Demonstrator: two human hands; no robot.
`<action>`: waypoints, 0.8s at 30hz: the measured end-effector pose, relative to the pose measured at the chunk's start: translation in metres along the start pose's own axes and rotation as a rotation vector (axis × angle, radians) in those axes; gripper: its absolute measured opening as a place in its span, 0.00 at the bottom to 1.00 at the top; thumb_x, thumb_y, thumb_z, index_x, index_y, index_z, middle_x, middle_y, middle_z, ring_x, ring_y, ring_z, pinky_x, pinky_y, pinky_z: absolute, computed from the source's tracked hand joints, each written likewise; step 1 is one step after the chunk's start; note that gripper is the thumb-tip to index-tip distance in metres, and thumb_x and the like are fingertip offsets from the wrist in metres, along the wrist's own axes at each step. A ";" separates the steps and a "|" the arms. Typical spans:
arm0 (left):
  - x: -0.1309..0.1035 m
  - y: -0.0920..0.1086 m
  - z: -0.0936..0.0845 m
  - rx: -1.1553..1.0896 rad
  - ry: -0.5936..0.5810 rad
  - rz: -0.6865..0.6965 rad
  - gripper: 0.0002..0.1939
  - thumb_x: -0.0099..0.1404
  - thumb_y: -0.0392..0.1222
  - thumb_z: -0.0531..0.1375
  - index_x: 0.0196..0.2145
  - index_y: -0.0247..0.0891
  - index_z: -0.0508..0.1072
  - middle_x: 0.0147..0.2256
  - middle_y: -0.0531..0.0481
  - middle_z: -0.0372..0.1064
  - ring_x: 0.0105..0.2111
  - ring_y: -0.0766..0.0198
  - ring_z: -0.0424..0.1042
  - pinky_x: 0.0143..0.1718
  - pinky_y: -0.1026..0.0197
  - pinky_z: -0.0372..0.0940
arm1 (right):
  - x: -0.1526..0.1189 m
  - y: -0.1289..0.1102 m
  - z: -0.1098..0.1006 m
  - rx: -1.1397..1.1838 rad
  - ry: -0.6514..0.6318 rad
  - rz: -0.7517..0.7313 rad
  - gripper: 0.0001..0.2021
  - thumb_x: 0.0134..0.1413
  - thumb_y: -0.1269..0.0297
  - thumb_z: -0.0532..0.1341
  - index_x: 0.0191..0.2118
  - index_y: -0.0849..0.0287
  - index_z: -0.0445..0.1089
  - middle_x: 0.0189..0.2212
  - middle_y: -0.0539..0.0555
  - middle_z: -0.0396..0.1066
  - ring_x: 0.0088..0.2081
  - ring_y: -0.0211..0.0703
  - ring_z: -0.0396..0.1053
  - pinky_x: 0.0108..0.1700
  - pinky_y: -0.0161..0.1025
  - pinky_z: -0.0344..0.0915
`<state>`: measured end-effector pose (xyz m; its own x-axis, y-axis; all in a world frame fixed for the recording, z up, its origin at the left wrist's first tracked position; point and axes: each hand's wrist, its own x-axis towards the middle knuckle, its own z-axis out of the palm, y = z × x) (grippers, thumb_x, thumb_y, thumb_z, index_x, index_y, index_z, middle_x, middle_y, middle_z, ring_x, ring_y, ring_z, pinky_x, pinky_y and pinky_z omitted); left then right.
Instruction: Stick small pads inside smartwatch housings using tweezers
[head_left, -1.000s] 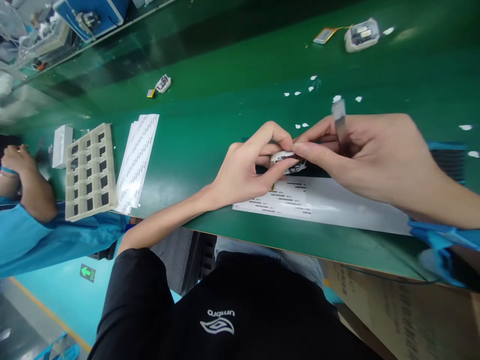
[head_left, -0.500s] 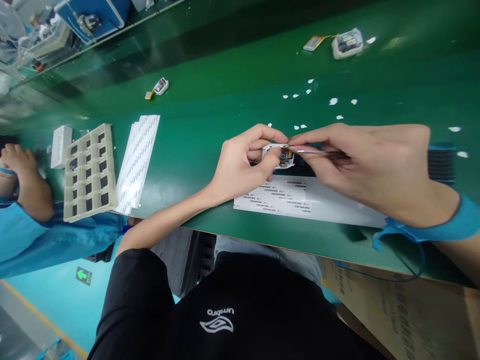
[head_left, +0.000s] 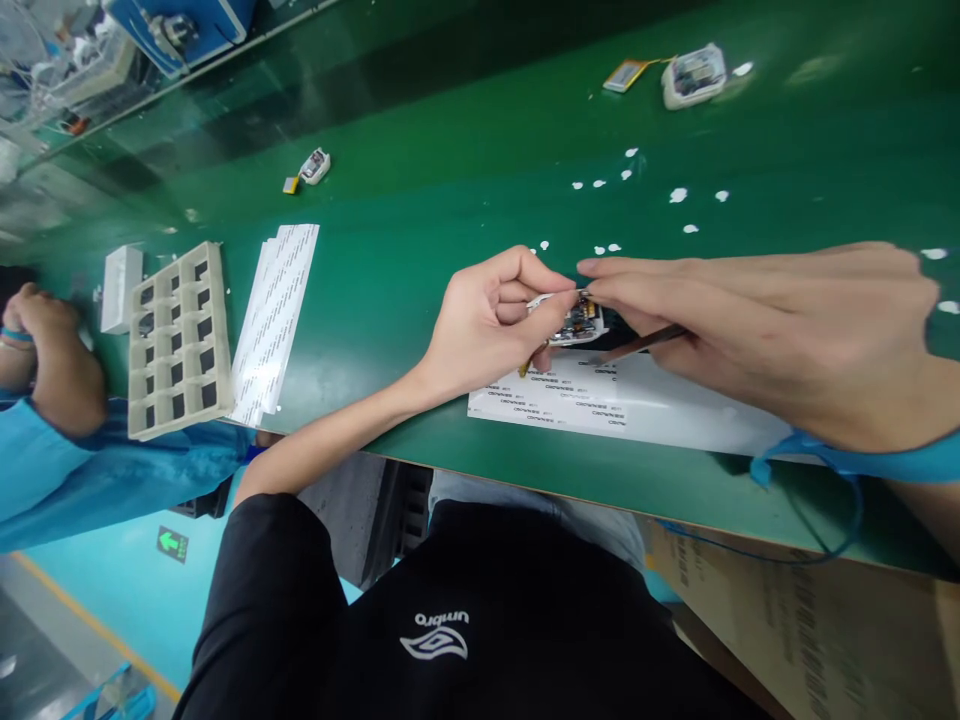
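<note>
My left hand (head_left: 499, 315) grips a small open white device casing (head_left: 581, 325) between thumb and fingers. Circuit parts show inside the casing, and a bit of yellow pokes out below my left fingers. Against the casing's upper edge are the thumb and index fingertips of my right hand (head_left: 765, 330). Tweezers (head_left: 645, 343) are held in that hand, their tip slanting down to the left, away from the casing. Under both hands lies a white printed sheet (head_left: 555, 395). My right wrist wears a blue band with a cord.
Two more open casings with batteries lie on the green table, one at the far right (head_left: 694, 78), one at the far left (head_left: 315, 166). Small white pieces (head_left: 678, 195) are scattered beyond my hands. A compartment tray (head_left: 223, 350), printed strips (head_left: 277, 320) and a co-worker's arm (head_left: 67, 360) are left.
The tweezers have swung from pointing at the casing to slanting below it. My right hand has flattened, its fingertips now at the casing's edge. The casing has shifted slightly right.
</note>
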<state>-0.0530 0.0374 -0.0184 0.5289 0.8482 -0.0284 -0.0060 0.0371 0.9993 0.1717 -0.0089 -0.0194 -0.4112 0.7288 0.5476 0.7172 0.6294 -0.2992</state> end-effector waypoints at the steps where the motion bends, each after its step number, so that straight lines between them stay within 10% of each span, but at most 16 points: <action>1: 0.000 0.000 0.000 0.000 -0.006 0.009 0.08 0.73 0.34 0.64 0.36 0.39 0.68 0.25 0.59 0.74 0.18 0.73 0.72 0.21 0.67 0.68 | 0.000 -0.001 0.000 0.005 0.041 -0.002 0.20 0.72 0.69 0.54 0.52 0.43 0.82 0.52 0.36 0.80 0.50 0.38 0.83 0.41 0.35 0.80; 8: -0.001 -0.008 -0.002 0.001 -0.051 0.135 0.07 0.73 0.36 0.65 0.38 0.38 0.70 0.26 0.58 0.74 0.18 0.74 0.70 0.19 0.68 0.66 | 0.001 -0.002 0.000 -0.101 0.136 -0.108 0.23 0.70 0.75 0.52 0.52 0.46 0.82 0.47 0.37 0.84 0.44 0.33 0.83 0.33 0.31 0.70; 14: -0.001 -0.016 0.000 0.098 -0.013 0.228 0.07 0.75 0.40 0.64 0.39 0.38 0.71 0.27 0.57 0.73 0.19 0.76 0.66 0.20 0.68 0.64 | 0.009 -0.008 0.001 -0.015 0.141 0.155 0.17 0.77 0.55 0.56 0.44 0.48 0.84 0.21 0.44 0.74 0.23 0.32 0.68 0.27 0.37 0.61; 24: 0.001 -0.021 -0.003 0.099 -0.050 0.199 0.05 0.77 0.40 0.63 0.41 0.38 0.72 0.28 0.57 0.75 0.20 0.76 0.66 0.22 0.67 0.60 | 0.007 -0.001 0.004 -0.027 0.016 0.072 0.18 0.79 0.49 0.55 0.49 0.47 0.81 0.33 0.42 0.82 0.29 0.29 0.73 0.29 0.35 0.57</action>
<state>-0.0548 0.0393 -0.0392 0.5672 0.8062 0.1685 -0.0325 -0.1825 0.9827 0.1665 -0.0036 -0.0185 -0.3496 0.7672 0.5377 0.7597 0.5681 -0.3166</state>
